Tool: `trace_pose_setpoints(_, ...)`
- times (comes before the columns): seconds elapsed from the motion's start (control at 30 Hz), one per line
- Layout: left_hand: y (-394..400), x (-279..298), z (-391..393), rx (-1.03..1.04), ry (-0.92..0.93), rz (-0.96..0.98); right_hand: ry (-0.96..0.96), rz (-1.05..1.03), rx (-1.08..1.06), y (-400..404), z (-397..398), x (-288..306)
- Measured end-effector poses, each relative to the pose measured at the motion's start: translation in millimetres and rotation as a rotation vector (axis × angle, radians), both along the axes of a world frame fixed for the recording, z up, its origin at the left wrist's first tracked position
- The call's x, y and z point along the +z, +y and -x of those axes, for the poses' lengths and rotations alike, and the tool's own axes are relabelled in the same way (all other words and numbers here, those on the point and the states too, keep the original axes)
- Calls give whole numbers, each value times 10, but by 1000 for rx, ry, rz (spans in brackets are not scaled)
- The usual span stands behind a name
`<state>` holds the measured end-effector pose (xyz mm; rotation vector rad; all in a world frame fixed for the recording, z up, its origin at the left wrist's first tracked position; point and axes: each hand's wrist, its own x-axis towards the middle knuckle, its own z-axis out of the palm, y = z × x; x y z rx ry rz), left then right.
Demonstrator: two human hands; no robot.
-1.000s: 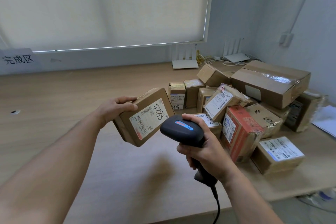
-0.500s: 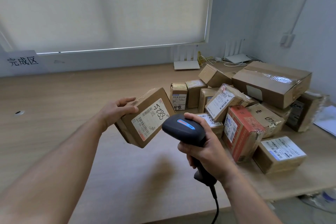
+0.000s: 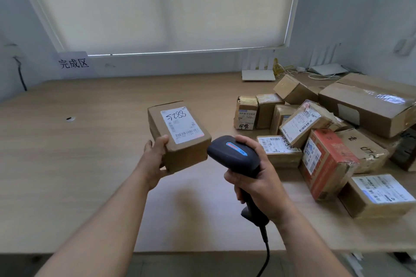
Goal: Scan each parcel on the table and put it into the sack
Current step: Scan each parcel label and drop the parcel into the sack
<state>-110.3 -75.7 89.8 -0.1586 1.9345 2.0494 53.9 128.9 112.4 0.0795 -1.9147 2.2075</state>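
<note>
Clearly the small parcel (image 3: 180,135) was stiff and light, left hand (image 3: 155,159) gripping its near corner, right hand (image 3: 258,177) clutching the scanner (image 3: 234,155).

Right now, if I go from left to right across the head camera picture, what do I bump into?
Paper sign → left hand → held parcel → barcode scanner → red box → big cardboard box.
</note>
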Motion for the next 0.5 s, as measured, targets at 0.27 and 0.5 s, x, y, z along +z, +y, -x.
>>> trace_pose_setpoints(0.27,-543,6,-228,144,135,-122,41,-31,88,-496,177,96)
trace_pose_setpoints(0.5,-1438,181,-426,301,311,-114,70,-45,196,-1315,341,244)
